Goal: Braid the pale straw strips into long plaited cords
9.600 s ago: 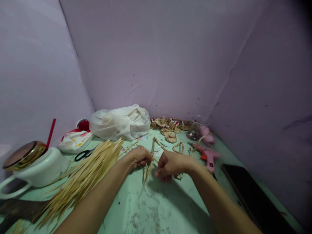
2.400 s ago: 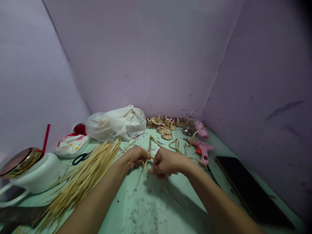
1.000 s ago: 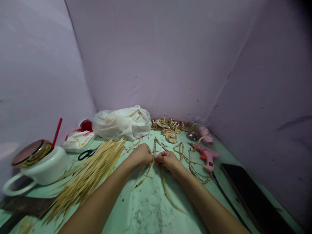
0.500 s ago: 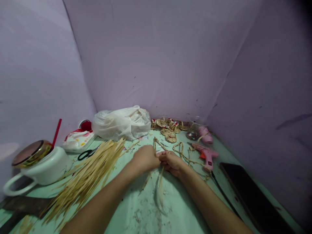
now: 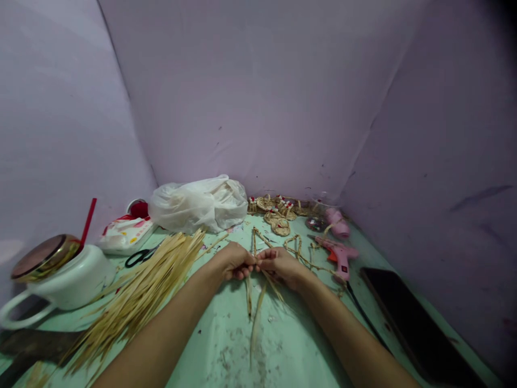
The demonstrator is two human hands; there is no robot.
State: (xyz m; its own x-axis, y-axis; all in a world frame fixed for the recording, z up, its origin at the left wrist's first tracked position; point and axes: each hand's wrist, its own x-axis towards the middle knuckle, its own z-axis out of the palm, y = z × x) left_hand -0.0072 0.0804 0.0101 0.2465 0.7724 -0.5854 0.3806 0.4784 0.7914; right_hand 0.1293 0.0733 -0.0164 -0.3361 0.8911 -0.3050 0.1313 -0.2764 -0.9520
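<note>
Both hands (image 5: 256,262) pinch the braided cord (image 5: 263,236) (loose strands dangling below) above the green table (image 5: 226,345).

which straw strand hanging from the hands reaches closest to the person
The long, curved middle strand: its tip reaches further than the strand on its left and the splayed ones below the right hand.

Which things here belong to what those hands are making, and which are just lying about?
Part of the work, I'd judge:
straw strands, between left hand and right hand
plaited cord
straw bundle
perhaps scissors and pink glue gun, both unheld

Apparently just lying about:
white pot
black phone-like slab
white packet

The plastic bag I can't place.
</note>
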